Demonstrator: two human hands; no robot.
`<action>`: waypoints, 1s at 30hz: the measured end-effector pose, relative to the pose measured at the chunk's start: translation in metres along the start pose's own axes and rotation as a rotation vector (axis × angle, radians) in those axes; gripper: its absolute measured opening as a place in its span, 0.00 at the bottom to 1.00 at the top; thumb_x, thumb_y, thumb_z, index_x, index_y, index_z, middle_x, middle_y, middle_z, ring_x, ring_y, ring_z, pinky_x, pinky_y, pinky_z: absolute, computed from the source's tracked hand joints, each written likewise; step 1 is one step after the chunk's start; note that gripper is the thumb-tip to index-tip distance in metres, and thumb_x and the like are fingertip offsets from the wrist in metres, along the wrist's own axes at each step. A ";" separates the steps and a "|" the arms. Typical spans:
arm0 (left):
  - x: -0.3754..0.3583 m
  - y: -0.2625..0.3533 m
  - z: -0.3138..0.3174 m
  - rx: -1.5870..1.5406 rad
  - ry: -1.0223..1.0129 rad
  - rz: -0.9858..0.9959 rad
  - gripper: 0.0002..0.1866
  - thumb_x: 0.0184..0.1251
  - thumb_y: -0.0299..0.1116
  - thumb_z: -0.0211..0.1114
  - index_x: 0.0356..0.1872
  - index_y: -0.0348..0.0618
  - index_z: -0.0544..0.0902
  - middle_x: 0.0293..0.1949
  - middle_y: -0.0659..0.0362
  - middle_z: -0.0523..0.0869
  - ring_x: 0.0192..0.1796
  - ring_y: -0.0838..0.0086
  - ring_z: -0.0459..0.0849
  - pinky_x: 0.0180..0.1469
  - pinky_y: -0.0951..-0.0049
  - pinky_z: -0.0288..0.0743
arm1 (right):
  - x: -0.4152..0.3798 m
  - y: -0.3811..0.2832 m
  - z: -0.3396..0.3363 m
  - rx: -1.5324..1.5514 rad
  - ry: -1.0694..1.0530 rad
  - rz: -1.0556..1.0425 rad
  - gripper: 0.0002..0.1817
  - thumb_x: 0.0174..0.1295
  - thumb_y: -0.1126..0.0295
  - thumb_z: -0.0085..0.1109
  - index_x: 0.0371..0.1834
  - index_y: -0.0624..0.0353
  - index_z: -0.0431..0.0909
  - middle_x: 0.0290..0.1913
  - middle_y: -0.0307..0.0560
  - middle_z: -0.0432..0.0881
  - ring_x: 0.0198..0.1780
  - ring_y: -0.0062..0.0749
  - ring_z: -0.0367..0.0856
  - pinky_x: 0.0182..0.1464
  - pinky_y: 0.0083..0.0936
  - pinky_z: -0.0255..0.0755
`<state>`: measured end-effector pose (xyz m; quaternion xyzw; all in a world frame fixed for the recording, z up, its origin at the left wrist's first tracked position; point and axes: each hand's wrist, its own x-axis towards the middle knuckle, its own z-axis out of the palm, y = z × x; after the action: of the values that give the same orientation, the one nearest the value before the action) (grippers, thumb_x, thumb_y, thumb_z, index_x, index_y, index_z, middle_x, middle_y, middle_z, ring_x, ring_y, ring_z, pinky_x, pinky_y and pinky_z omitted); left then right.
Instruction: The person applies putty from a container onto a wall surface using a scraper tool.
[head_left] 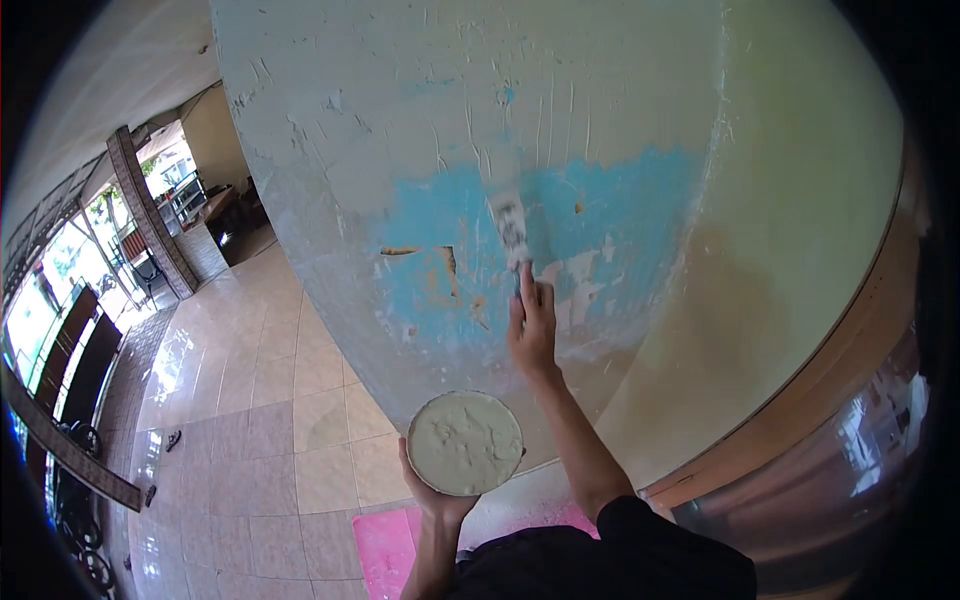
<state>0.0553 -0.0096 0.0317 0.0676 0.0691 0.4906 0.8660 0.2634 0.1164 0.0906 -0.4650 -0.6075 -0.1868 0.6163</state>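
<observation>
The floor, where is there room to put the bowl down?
The tiled floor is bare between the wall and the far doorway. The pink mat by the person's feet is also bare. It is crowded at the wall, where the right hand works the scraper and the left hand holds the bowl.
</observation>
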 end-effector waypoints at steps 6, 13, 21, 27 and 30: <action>0.001 0.000 -0.007 -0.090 -0.008 0.019 0.42 0.65 0.69 0.48 0.72 0.52 0.62 0.73 0.51 0.61 0.73 0.47 0.59 0.69 0.28 0.51 | 0.051 -0.012 0.016 -0.091 0.030 -0.045 0.31 0.71 0.76 0.50 0.77 0.51 0.57 0.41 0.51 0.69 0.36 0.41 0.73 0.38 0.29 0.71; -0.004 -0.001 -0.005 -0.007 0.016 0.011 0.42 0.62 0.71 0.49 0.71 0.55 0.66 0.70 0.57 0.67 0.71 0.56 0.64 0.71 0.42 0.56 | -0.022 0.008 0.014 -0.013 -0.018 -0.020 0.32 0.70 0.77 0.51 0.77 0.53 0.57 0.41 0.51 0.69 0.37 0.37 0.70 0.41 0.27 0.70; -0.005 -0.001 -0.005 -0.022 0.025 -0.009 0.42 0.62 0.71 0.49 0.71 0.55 0.66 0.70 0.57 0.67 0.71 0.56 0.65 0.70 0.43 0.57 | 0.050 -0.019 0.022 -0.129 -0.025 -0.032 0.32 0.68 0.77 0.52 0.76 0.54 0.59 0.42 0.52 0.69 0.38 0.42 0.70 0.43 0.33 0.69; -0.004 0.000 -0.015 -0.132 0.030 0.032 0.42 0.64 0.69 0.48 0.73 0.53 0.62 0.73 0.52 0.60 0.73 0.47 0.58 0.69 0.27 0.48 | -0.027 0.002 0.026 -0.044 -0.042 0.006 0.33 0.65 0.78 0.56 0.75 0.55 0.61 0.41 0.52 0.73 0.41 0.41 0.71 0.44 0.36 0.66; -0.003 0.000 -0.014 -0.108 0.033 0.043 0.42 0.64 0.69 0.48 0.73 0.53 0.62 0.73 0.51 0.61 0.73 0.47 0.58 0.70 0.29 0.49 | 0.024 -0.019 0.020 -0.058 0.076 -0.173 0.32 0.67 0.78 0.53 0.76 0.59 0.57 0.43 0.53 0.70 0.42 0.43 0.70 0.46 0.33 0.68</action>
<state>0.0508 -0.0117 0.0181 0.0142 0.0556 0.5130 0.8565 0.2416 0.1309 0.1162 -0.4210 -0.6158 -0.2746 0.6068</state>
